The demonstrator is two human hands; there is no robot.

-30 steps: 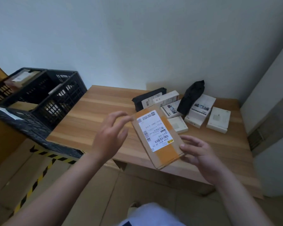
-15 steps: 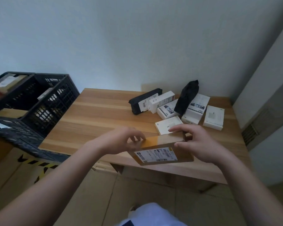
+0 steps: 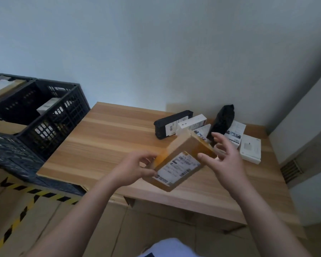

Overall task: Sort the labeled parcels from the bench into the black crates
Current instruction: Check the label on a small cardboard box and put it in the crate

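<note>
Pinching the near-left end of a brown cardboard parcel (image 3: 182, 156), the left hand (image 3: 135, 168) has its thumb and fingers curled round the box edge, so this grip is closed on it. The right hand (image 3: 224, 162) sits at the parcel's right side with fingers spread and mostly straight; its thumb tip touches the box by the white shipping label (image 3: 176, 167), a loose, open grip rather than a clasp. The parcel is held tilted in the air above the front part of the wooden bench (image 3: 107, 138), label facing up toward the camera, yellowish tape across its top.

Behind the hands, at the far right of the bench, lie the other parcels: a long black box (image 3: 171, 127) with a white label, a white carton (image 3: 192, 123) just beside it, a dark bag (image 3: 221, 121) standing up against the wall, a white printed box (image 3: 234, 133) and a flat white box (image 3: 251, 150) nearest the right edge.

To the left of the bench stand the black crates (image 3: 50, 115). One holds a small white box (image 3: 48, 107); the far-left one holds a brown labeled parcel (image 3: 3, 87). Yellow-and-black hazard tape (image 3: 35, 192) runs along the cardboard-covered floor below them.
</note>
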